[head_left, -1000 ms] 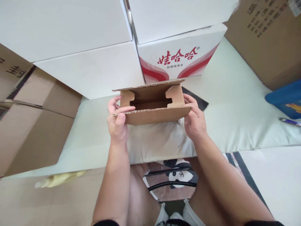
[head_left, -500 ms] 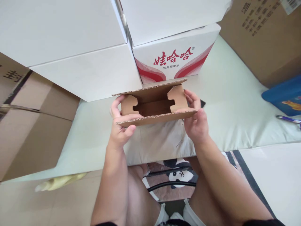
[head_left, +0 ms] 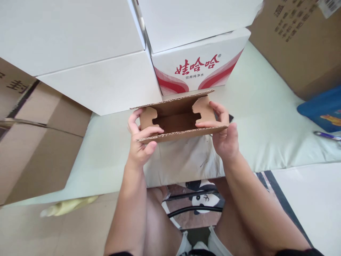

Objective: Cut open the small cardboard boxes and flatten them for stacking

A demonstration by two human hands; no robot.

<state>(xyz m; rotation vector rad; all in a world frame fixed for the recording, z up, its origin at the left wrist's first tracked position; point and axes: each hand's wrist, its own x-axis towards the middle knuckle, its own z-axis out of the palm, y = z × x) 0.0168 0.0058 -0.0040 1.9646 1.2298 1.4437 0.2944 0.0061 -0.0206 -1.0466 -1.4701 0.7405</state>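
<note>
Cardboard box [head_left: 177, 122] is gaping open, left hand [head_left: 140, 146] is gripping its 9 o'clock end, right hand [head_left: 226, 140] is gripping 3 o'clock, red-and-white carton [head_left: 198, 71] is sitting just past 12.

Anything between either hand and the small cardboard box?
Nothing visible: the left hand and right hand are both on the small cardboard box, one at each end, with fingers reaching inside its near wall. A dark flat object shows past the right hand, not between it and the box.
</note>
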